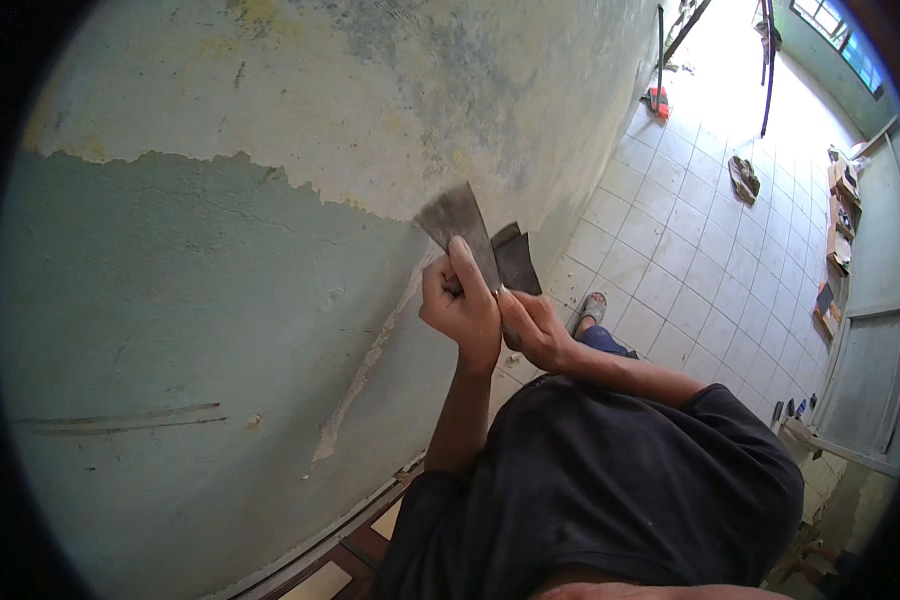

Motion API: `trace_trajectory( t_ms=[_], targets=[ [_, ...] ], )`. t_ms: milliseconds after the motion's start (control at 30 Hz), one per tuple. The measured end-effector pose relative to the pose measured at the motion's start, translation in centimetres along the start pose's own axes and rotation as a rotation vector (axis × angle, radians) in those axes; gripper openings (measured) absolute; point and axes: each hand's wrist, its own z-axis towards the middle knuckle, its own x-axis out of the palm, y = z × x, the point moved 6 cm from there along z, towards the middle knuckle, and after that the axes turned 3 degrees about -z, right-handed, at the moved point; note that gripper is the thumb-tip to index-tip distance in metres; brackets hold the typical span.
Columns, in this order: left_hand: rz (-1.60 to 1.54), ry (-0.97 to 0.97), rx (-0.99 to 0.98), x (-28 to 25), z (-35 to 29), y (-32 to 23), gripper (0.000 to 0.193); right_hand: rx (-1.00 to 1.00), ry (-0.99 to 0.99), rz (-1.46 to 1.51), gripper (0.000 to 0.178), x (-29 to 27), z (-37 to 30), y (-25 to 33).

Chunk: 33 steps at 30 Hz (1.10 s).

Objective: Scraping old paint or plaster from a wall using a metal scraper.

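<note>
While left hand grips scraper against peeling wall, right hand clasps second blade.

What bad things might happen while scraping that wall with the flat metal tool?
The left hand presses a forefinger along the scraper blade, so a slip might nick that finger or the right hand close beside it. The blade meets the wall at the ragged paint edge, where it could gouge the surface. Loosened flakes may drop toward the sandalled foot on the tiled floor.
</note>
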Motion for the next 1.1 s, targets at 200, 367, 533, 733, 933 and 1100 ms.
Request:
trace_trajectory(
  t_ms=[200,367,533,733,933,1100],
  targets=[
    [0.027,-0.033,-0.056,-1.7,-3.2,4.0,0.032,0.13,0.037,-0.042,0.047,-0.5,-2.3,-4.0],
    [-0.007,-0.034,-0.012,-0.4,-1.0,2.4,0.03,0.032,-0.029,-0.013,0.046,-0.2,-0.4,-2.0],
    [-0.039,-0.055,0.009,0.4,-0.2,0.3,0.032,-0.159,-0.063,-0.154,0.047,-0.7,0.3,1.0],
    [0.003,-0.091,-0.062,-1.4,-3.6,3.6,0.035,0.05,0.006,-0.139,0.052,-1.0,-2.2,-3.5],
    [0.025,-0.115,-0.074,-0.5,-3.0,3.0,0.041,-0.001,-0.015,-0.214,0.049,-1.9,-1.1,-3.1],
    [0.089,-0.12,0.038,1.2,1.2,-1.5,0.04,-0.074,-0.055,-0.168,0.047,-1.2,1.9,1.8]
  ],
)
